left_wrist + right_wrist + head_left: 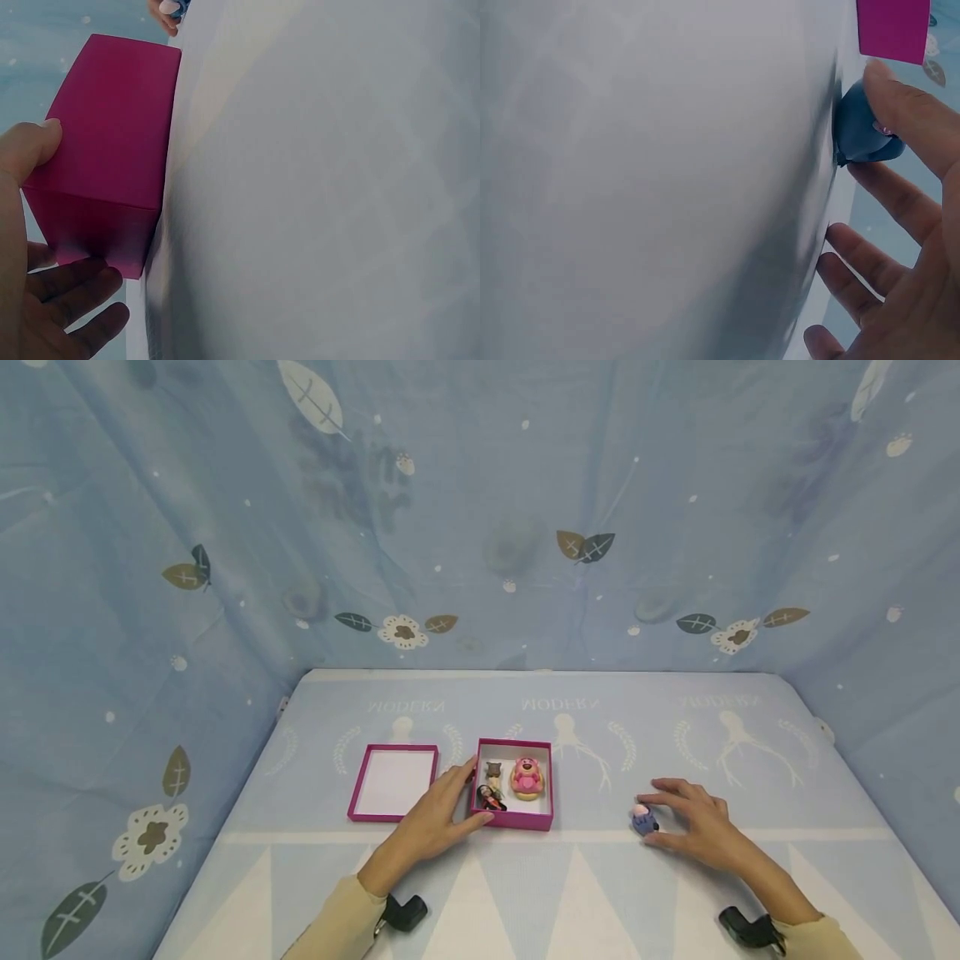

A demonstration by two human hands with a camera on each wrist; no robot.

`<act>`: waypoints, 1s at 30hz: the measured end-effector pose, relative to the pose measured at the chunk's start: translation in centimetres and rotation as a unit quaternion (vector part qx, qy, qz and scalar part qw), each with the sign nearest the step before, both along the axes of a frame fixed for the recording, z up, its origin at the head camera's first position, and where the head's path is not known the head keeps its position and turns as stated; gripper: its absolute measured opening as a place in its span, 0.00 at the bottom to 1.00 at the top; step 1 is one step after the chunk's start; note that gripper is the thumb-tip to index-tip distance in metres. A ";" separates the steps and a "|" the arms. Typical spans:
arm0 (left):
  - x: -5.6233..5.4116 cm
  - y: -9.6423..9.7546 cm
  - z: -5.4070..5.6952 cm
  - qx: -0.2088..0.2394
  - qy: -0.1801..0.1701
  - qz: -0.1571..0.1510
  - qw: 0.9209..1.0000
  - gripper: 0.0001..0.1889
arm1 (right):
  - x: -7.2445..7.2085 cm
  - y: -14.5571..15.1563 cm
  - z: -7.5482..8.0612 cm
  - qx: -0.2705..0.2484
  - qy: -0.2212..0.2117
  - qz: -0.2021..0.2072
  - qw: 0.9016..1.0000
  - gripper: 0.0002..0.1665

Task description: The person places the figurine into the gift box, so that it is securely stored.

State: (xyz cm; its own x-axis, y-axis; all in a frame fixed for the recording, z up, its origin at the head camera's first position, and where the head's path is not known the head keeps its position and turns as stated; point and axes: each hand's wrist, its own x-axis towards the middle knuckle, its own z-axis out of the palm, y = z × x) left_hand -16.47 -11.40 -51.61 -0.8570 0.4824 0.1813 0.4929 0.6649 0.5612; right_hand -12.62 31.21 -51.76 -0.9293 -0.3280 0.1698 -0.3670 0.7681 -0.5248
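In the head view my left hand [435, 817] rests against the left side and front corner of a magenta box [517, 820]. Its thumb touches the front wall and its other fingers are spread loosely along the side, as the left wrist view shows. Inside the open box lie a pink bear figurine [527, 778], a small figurine with a grey-brown head [492, 774] and a dark-haired figurine [491, 797]. To the right, my right hand [697, 827] pinches a small blue figurine [644, 820] between thumb and index finger, at the tabletop. Its remaining fingers are spread in the right wrist view.
A magenta-rimmed lid [381, 817], white inside, lies left of the box, partly behind the left hand. Patterned cloth [480, 527] hangs at the back and both sides of the table [600, 893].
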 end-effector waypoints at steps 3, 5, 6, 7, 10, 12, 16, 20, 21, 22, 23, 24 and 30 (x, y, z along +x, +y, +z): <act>0.0 0.0 0.0 0.003 0.000 -0.001 1.000 0.48 | -0.1 -0.1 0.0 0.004 0.005 0.001 1.000 0.31; -0.1 0.0 0.0 0.005 0.001 -0.002 1.000 0.48 | -0.2 -0.1 0.0 0.004 0.007 -0.003 1.000 0.30; -0.1 0.0 0.0 0.004 0.001 -0.002 1.000 0.48 | -0.3 -0.1 -0.1 0.003 0.007 -0.005 1.000 0.29; -0.1 0.0 0.0 0.004 0.001 -0.002 1.000 0.48 | -0.3 -0.2 -0.1 0.001 0.006 -0.008 1.000 0.29; -0.1 0.0 0.0 0.004 0.001 -0.003 1.000 0.48 | -0.5 -0.3 -0.1 -0.013 0.004 -0.012 1.000 0.30; 0.0 -0.1 0.0 0.004 -0.002 -0.003 1.000 0.48 | -0.5 -0.3 -0.1 -0.030 0.002 -0.015 0.999 0.31; 0.0 -0.1 0.0 0.006 -0.004 -0.003 1.000 0.48 | -0.7 -0.6 -0.2 -0.084 -0.013 -0.010 0.996 0.32; 0.0 -0.1 -0.1 0.005 -0.001 -0.002 1.000 0.48 | -1.0 -1.0 -0.4 -0.116 -0.023 -0.003 0.993 0.32; -0.1 -0.1 -0.1 0.005 -0.002 -0.003 1.000 0.48 | -1.1 -1.1 -0.4 -0.117 -0.021 -0.002 0.993 0.32; 0.0 -0.1 -0.1 0.004 -0.002 -0.003 1.000 0.48 | -1.2 -1.2 -0.4 -0.118 -0.018 -0.001 0.993 0.32; -0.1 -0.1 -0.1 0.005 -0.002 -0.003 1.000 0.48 | -1.3 -1.3 -0.4 -0.118 -0.014 0.000 0.993 0.32; -0.1 -0.1 -0.1 0.006 -0.002 -0.004 1.000 0.48 | -1.4 -1.4 -0.4 -0.117 -0.010 0.001 0.993 0.32; 0.0 0.0 0.0 0.008 -0.002 -0.006 1.000 0.48 | -2.1 -2.1 0.1 -0.128 0.009 0.012 0.992 0.32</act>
State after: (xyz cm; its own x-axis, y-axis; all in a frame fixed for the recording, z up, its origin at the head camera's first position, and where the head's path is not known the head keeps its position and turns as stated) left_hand -16.52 -11.40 -51.64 -0.8521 0.4894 0.1856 0.4985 0.6506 0.5729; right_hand -14.68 29.08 -51.67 -0.9177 -0.2949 0.2660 -0.3947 0.6018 -0.6943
